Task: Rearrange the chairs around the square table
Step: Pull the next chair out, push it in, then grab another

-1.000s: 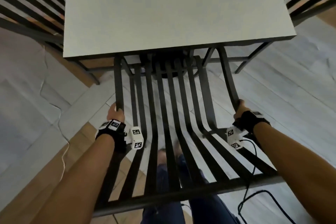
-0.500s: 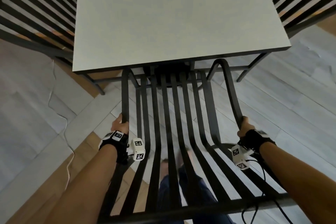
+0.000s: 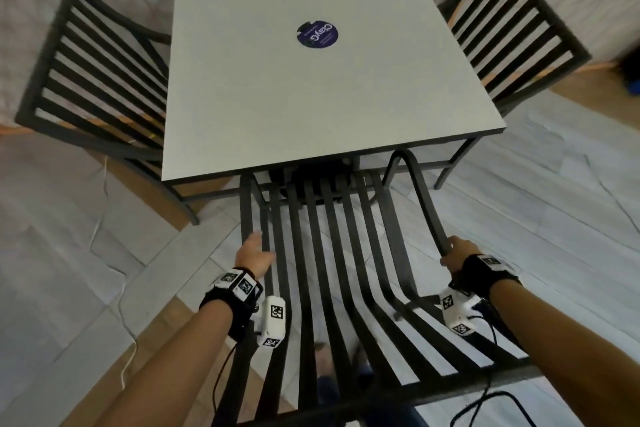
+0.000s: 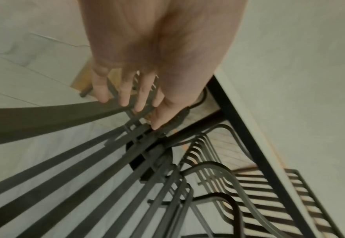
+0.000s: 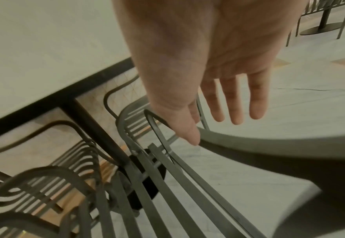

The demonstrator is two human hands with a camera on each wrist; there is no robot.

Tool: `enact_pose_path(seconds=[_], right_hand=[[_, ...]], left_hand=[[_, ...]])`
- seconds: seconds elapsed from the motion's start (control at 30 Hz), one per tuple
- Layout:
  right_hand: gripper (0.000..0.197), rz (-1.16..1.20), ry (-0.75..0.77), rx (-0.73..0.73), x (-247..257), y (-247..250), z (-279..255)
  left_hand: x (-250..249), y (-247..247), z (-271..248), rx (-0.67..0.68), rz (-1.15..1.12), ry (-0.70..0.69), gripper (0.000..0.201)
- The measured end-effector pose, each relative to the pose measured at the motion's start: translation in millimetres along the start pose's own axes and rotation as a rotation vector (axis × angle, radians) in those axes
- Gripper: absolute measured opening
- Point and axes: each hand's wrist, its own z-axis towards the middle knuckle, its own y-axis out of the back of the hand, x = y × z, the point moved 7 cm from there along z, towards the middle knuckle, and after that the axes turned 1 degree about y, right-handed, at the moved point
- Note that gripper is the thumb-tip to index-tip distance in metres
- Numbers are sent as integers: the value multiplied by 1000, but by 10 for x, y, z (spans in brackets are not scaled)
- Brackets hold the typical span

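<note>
Slatted black metal chairs sit at three sides of the square white surface [image 3: 242, 62]. At the left, one chair [image 3: 93, 69] is tucked in. In the middle, the near chair [image 3: 332, 253] has its seat partly under the surface edge. The left hand [image 3: 254, 255] lies with fingers straight along the near chair's left armrest, not curled round it. The right hand [image 3: 457, 253] sits at the right armrest with fingers extended, seemingly loose. At the far right stands another chair [image 3: 512, 31]. Pushing evenly with both hands would probably keep the near chair square and its armrests clear of the surface edge.
</note>
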Motion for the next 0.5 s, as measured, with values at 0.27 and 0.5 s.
enact_pose_path(seconds=[0.27,0.5], right_hand=[[53,168,169,-159,213,1157,-261],[47,212,374,-385,33,2495,-234]], left_hand=[[-1340,-312,-436,62,42,-277,44],[-2779,-1083,-828,137,108,-532,39]])
